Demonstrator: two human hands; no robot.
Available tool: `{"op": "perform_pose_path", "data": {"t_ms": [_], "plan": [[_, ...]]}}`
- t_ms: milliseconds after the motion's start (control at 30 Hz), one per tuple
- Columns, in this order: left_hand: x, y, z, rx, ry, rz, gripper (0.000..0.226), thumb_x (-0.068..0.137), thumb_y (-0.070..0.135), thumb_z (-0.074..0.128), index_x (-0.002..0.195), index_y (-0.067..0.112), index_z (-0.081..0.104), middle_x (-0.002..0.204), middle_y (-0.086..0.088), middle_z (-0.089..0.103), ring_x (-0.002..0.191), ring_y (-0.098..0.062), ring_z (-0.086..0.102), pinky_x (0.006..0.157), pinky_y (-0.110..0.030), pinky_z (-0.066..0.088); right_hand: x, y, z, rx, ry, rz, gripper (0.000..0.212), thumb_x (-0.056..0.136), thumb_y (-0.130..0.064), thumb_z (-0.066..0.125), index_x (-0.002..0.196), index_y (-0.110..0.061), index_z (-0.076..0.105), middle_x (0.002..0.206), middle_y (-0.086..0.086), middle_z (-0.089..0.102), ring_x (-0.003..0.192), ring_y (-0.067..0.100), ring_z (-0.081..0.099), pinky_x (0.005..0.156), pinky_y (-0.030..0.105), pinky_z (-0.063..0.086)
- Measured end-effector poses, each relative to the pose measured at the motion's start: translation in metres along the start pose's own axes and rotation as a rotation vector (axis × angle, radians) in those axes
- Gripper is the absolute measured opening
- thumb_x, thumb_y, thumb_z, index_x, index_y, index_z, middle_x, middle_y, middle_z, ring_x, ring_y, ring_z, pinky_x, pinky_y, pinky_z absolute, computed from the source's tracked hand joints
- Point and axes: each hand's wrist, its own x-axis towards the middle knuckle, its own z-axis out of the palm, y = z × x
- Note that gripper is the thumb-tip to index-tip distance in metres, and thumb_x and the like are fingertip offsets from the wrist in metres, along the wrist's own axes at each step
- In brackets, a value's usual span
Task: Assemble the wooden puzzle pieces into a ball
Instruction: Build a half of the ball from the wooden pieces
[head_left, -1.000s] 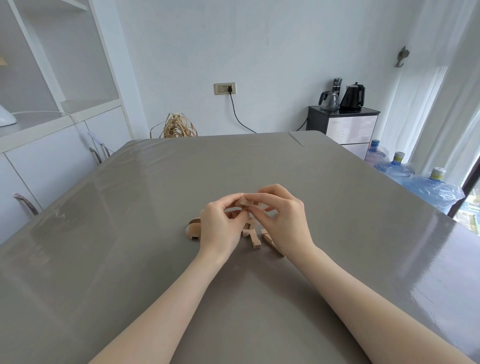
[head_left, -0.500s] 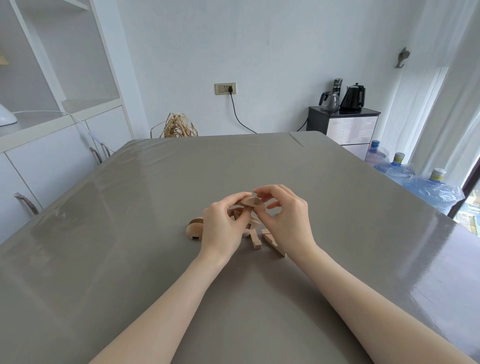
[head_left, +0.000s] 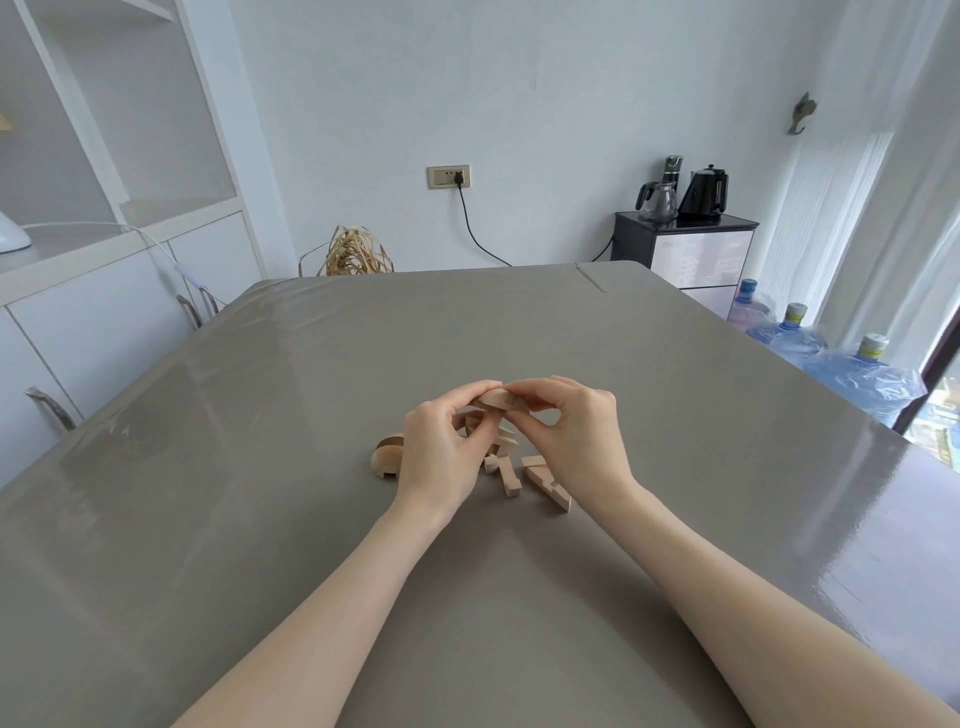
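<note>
Wooden curved piece (head_left: 500, 401) pinched between left hand (head_left: 441, 449) and right hand (head_left: 576, 431).

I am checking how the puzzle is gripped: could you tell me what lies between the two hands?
In the head view, a curved wooden piece sits between the left hand and right hand, pinched by both above the table.

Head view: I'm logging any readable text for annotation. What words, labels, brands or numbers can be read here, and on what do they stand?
No text reads legibly in this view.
Water bottles: caps and labels show colour only, too small to read.
Black kettle: no readable brand.
Wall socket: no marking legible.
Cabinet front: only a blurred reflection, no words.
Wooden puzzle pieces: plain wood, unmarked.
</note>
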Motion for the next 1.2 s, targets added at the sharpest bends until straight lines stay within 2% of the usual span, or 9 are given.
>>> {"op": "perform_pose_path", "data": {"t_ms": [133, 267, 367, 433, 633, 733, 933, 1067, 1200], "plan": [[0.0022, -0.0027, 0.0003, -0.008, 0.001, -0.042, 0.020, 0.086, 0.004, 0.063, 0.099, 0.015, 0.073, 0.088, 0.004, 0.073, 0.071, 0.001, 0.067, 0.063, -0.012, 0.049, -0.0011, 0.0030, 0.0006, -0.017, -0.015, 0.018, 0.009, 0.082, -0.016, 0.072, 0.091, -0.017, 0.076, 0.081, -0.003, 0.072, 0.078, 0.013, 0.064, 0.075, 0.019, 0.049], [0.0045, -0.0045, -0.0021, -0.051, -0.020, -0.149, 0.028, 0.080, 0.001, 0.064, 0.089, 0.026, 0.073, 0.083, 0.007, 0.073, 0.078, -0.008, 0.069, 0.072, -0.024, 0.056, -0.0027, 0.0057, 0.0014, -0.033, -0.065, 0.083, 0.016, 0.083, -0.014, 0.070, 0.097, -0.021, 0.074, 0.080, -0.015, 0.068, 0.077, 0.009, 0.064, 0.069, 0.006, 0.043], [0.0058, -0.0042, -0.0041, -0.136, -0.049, -0.283, 0.026, 0.080, 0.001, 0.063, 0.086, 0.024, 0.075, 0.080, 0.001, 0.074, 0.076, -0.018, 0.069, 0.072, -0.036, 0.059, -0.0023, 0.0058, 0.0015, -0.032, -0.106, 0.096, 0.019, 0.082, -0.013, 0.070, 0.099, -0.021, 0.074, 0.079, -0.017, 0.067, 0.072, -0.002, 0.061, 0.069, 0.003, 0.041], [0.0063, -0.0033, -0.0047, -0.197, -0.060, -0.353, 0.023, 0.081, 0.000, 0.063, 0.088, 0.018, 0.075, 0.083, -0.007, 0.074, 0.079, -0.023, 0.069, 0.071, -0.039, 0.060, -0.0022, 0.0053, 0.0017, -0.028, -0.123, 0.095, 0.018, 0.081, -0.011, 0.070, 0.096, -0.020, 0.075, 0.079, -0.019, 0.066, 0.071, -0.009, 0.058, 0.069, 0.002, 0.041], [0.0057, 0.0013, -0.0048, -0.335, -0.091, -0.465, 0.020, 0.081, -0.005, 0.062, 0.082, 0.012, 0.072, 0.067, -0.002, 0.072, 0.067, -0.018, 0.068, 0.057, -0.028, 0.057, -0.0027, 0.0026, 0.0013, -0.017, -0.126, 0.096, 0.014, 0.084, -0.016, 0.069, 0.097, -0.017, 0.076, 0.083, -0.015, 0.067, 0.070, -0.006, 0.059, 0.069, 0.003, 0.043], [0.0066, 0.0009, -0.0044, -0.357, -0.096, -0.504, 0.017, 0.081, -0.005, 0.062, 0.083, 0.009, 0.072, 0.067, -0.004, 0.072, 0.065, -0.018, 0.069, 0.057, -0.028, 0.057, -0.0027, 0.0017, 0.0015, -0.009, -0.129, 0.101, 0.014, 0.086, -0.016, 0.068, 0.097, -0.017, 0.076, 0.085, -0.012, 0.070, 0.072, -0.004, 0.059, 0.070, 0.004, 0.044], [0.0076, -0.0009, -0.0045, -0.357, -0.108, -0.530, 0.015, 0.081, -0.005, 0.062, 0.087, 0.005, 0.072, 0.071, -0.009, 0.072, 0.066, -0.019, 0.069, 0.057, -0.029, 0.058, -0.0013, 0.0027, 0.0013, 0.011, -0.151, 0.132, 0.013, 0.084, -0.015, 0.069, 0.095, -0.019, 0.075, 0.082, -0.016, 0.068, 0.073, -0.011, 0.058, 0.071, 0.003, 0.043], [0.0079, -0.0015, -0.0049, -0.375, -0.122, -0.532, 0.015, 0.082, -0.005, 0.063, 0.088, 0.005, 0.072, 0.072, -0.008, 0.073, 0.065, -0.018, 0.070, 0.059, -0.030, 0.058, -0.0006, 0.0017, 0.0005, 0.021, -0.158, 0.132, 0.015, 0.086, -0.014, 0.068, 0.099, -0.016, 0.074, 0.082, -0.014, 0.068, 0.076, -0.005, 0.062, 0.075, 0.003, 0.044], [0.0082, -0.0016, -0.0054, -0.387, -0.127, -0.517, 0.016, 0.082, -0.006, 0.062, 0.089, 0.005, 0.071, 0.071, -0.007, 0.072, 0.065, -0.018, 0.070, 0.061, -0.031, 0.059, -0.0006, 0.0011, -0.0001, 0.050, -0.147, 0.140, 0.020, 0.084, -0.016, 0.070, 0.104, -0.016, 0.071, 0.081, -0.014, 0.068, 0.077, -0.010, 0.063, 0.076, 0.002, 0.044]]}}
